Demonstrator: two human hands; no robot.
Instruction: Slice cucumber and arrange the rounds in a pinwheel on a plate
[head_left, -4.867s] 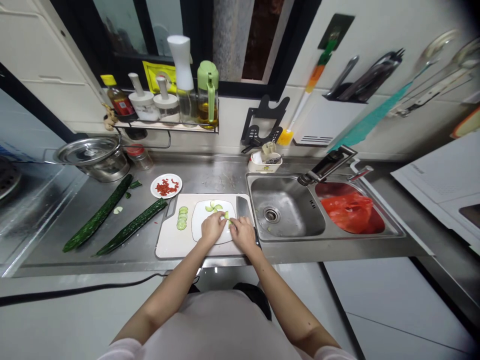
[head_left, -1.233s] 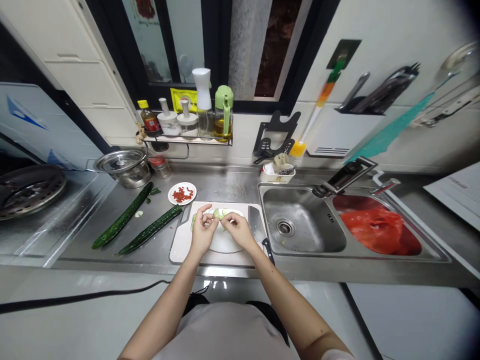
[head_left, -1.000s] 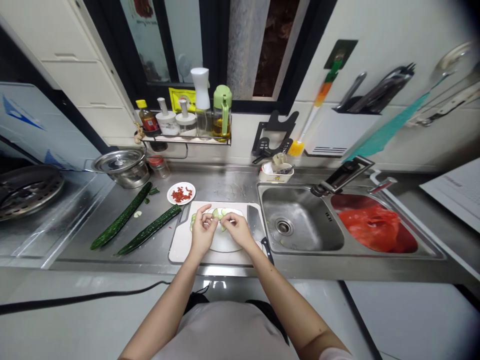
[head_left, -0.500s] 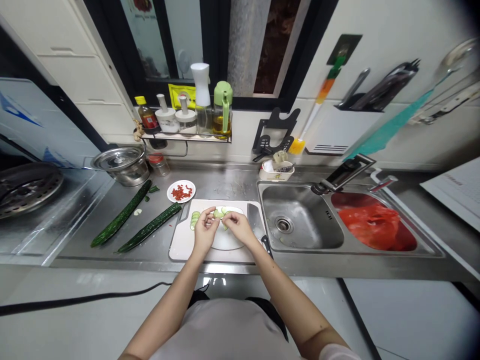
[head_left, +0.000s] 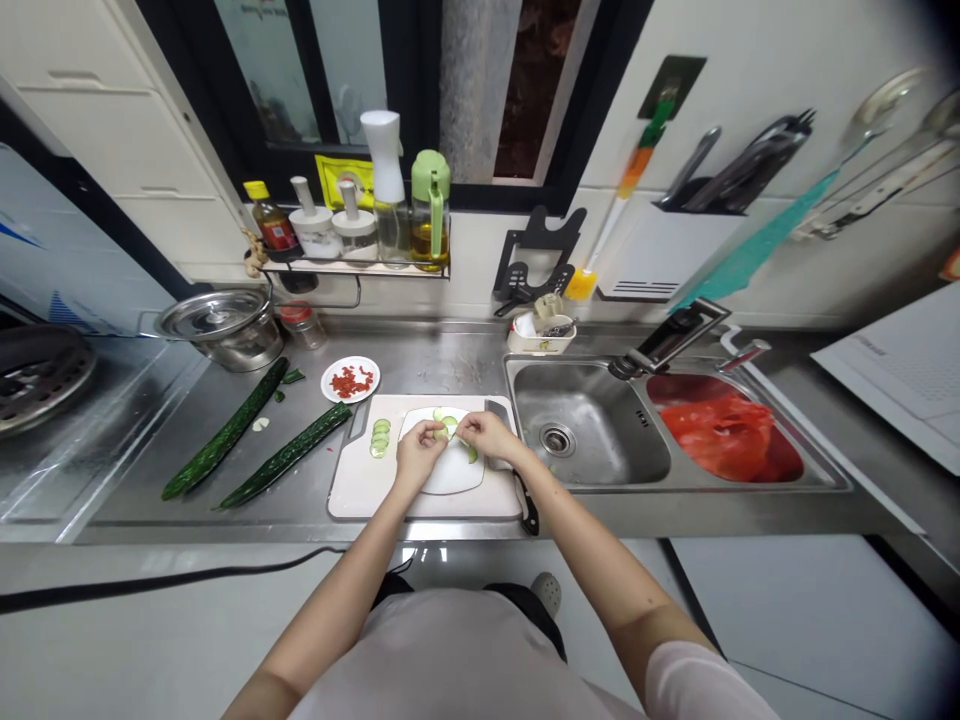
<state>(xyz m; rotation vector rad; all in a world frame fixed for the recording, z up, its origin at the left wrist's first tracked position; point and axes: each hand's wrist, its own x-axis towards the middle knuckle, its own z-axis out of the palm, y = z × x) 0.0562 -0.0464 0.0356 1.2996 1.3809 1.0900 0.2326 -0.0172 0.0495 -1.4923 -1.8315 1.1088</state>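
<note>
Over a white plate (head_left: 454,482) on the cutting board (head_left: 358,492), my left hand (head_left: 420,452) is closed, its fingertips pinching a cucumber slice (head_left: 441,433). My right hand (head_left: 486,436) faces it with thumb and finger pinched together at the same slices; its fingers partly hide what they hold. Several thin green cucumber slices (head_left: 448,417) lie along the plate's far side, and one hangs or lies below my right fingertips. A short row of overlapping cucumber slices (head_left: 380,438) rests on the board left of the plate. A knife (head_left: 528,505) lies at the board's right edge, black handle toward me.
Two whole cucumbers (head_left: 289,455) (head_left: 229,430) lie on the steel counter to the left. Behind them stand a small plate of chopped red pieces (head_left: 351,380), a lidded steel pot (head_left: 225,325) and a jar (head_left: 303,325). A double sink (head_left: 592,425) is on the right.
My hands have moved slightly apart, the right one shifting away from the left. The row of slices on the board shows more fully. The whole view has shifted a little.
</note>
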